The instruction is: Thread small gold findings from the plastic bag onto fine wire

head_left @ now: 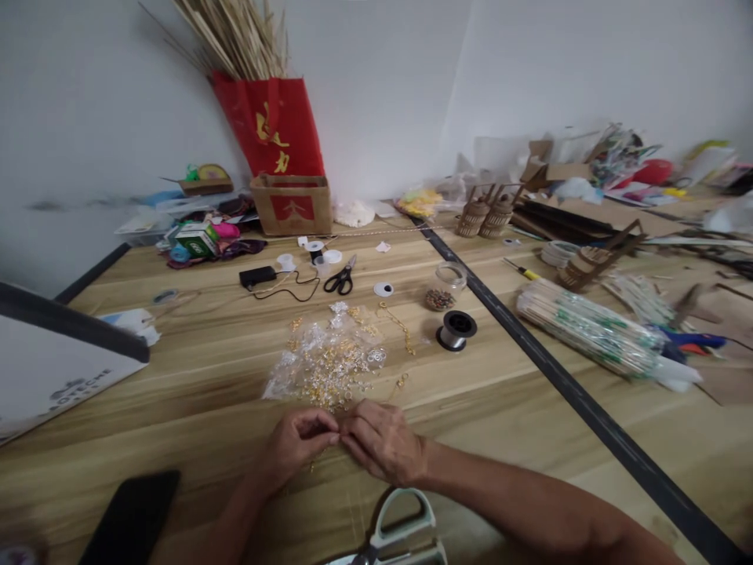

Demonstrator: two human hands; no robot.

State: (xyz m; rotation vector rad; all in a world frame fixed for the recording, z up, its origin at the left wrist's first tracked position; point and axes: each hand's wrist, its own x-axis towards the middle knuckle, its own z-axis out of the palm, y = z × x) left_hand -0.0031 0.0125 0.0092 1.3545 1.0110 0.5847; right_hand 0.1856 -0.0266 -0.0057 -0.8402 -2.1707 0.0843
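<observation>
Small gold and silver parts (335,365) lie heaped on clear plastic (278,380), mid-worktop (217,345). Left to right: white box (59,392) at edge of view; flat black object (132,514) near the front. Left hand (303,439) just before the heap, thumb and finger brought together at the tips; whether anything is pinched, cannot tell. Right hand (382,441) beside it, fingers curled, tips meeting the left's; grasp hidden, cannot tell. Pale-handled scissors (405,534) below right wrist. Gold chain (405,337) right of heap; then bead jar (440,299), wire spool (456,336) and wrapped sticks (588,329).
</observation>
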